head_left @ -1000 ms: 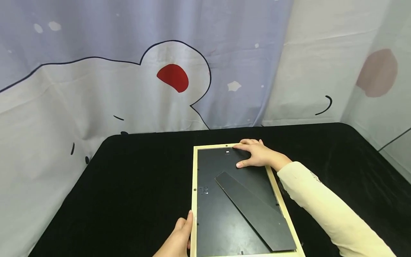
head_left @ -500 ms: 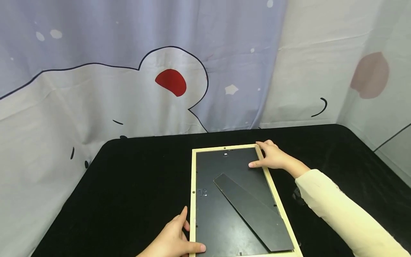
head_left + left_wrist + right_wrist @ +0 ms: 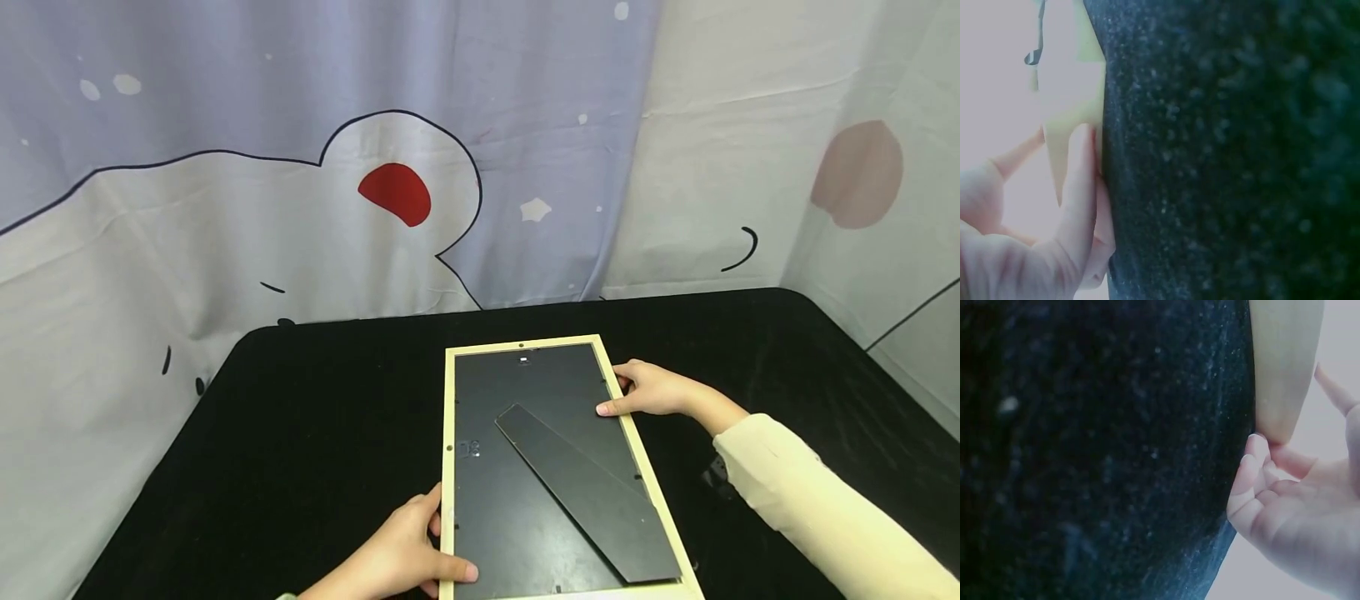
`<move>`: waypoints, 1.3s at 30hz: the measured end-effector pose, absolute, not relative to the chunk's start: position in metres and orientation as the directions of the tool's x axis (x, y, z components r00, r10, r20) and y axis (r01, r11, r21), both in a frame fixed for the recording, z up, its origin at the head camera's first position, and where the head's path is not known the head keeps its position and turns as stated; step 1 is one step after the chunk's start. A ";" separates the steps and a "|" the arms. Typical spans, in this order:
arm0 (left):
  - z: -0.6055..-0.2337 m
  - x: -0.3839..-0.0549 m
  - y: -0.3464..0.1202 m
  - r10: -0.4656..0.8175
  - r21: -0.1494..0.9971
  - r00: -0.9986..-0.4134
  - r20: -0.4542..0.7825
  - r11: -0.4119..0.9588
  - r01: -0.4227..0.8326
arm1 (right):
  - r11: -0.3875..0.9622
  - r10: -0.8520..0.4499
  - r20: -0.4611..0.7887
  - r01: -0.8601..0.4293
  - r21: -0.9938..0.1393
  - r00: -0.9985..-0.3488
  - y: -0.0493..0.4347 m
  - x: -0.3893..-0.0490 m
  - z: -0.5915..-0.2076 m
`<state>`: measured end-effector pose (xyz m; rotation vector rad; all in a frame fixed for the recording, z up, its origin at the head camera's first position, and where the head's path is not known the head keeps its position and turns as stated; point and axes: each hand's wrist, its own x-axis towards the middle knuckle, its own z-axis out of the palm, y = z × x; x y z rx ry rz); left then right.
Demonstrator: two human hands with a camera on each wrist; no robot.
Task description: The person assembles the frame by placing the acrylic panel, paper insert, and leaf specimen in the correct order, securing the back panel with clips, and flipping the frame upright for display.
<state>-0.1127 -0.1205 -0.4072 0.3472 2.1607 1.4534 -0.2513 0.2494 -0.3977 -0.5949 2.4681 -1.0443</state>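
Note:
A picture frame lies back side up, its pale wooden rim around a black backing board. A black stand leg runs slantwise across the backing. My left hand grips the lower left side, with the thumb over the rim and the fingers against the outer edge. At the upper right side, my right hand holds the rim, thumb on top. In the left wrist view the fingers press the wooden edge. Curled fingers of the right hand meet the frame's underside in the right wrist view.
Black cloth covers the table. A small dark, shiny object sits beside the right sleeve, too unclear to name. Behind the table hangs a printed curtain.
The right hand has slid from the frame's top edge around the corner and down the right side. The left thumb has come over the left rim. The frame has barely shifted.

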 end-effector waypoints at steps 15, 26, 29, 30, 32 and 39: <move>-0.415 -0.112 -0.121 0.423 0.898 -0.877 -0.229 0.438 -0.023 | 0.659 -0.419 -0.230 -0.120 -0.742 -0.878 0.249 -0.249 -0.402; -0.419 -0.107 -0.121 0.412 0.893 -0.893 -0.184 0.449 0.023 | 0.462 -0.435 -0.268 0.043 -0.886 -0.860 0.248 -0.246 -0.391; -0.420 -0.105 -0.118 0.396 0.902 -0.900 -0.182 0.433 0.008 | 0.423 -0.423 -0.257 0.062 -0.904 -0.869 0.248 -0.245 -0.384; -0.420 -0.104 -0.117 0.387 0.906 -0.904 -0.182 0.424 -0.001 | 0.420 -0.417 -0.251 0.059 -0.905 -0.873 0.248 -0.244 -0.381; -0.420 -0.102 -0.114 0.370 0.921 -0.912 -0.179 0.389 -0.023 | 0.416 -0.410 -0.234 0.048 -0.908 -0.881 0.247 -0.243 -0.376; -0.417 -0.101 -0.106 0.331 0.948 -0.913 -0.237 0.285 -0.142 | 0.440 -0.406 -0.190 -0.009 -0.898 -0.894 0.243 -0.241 -0.354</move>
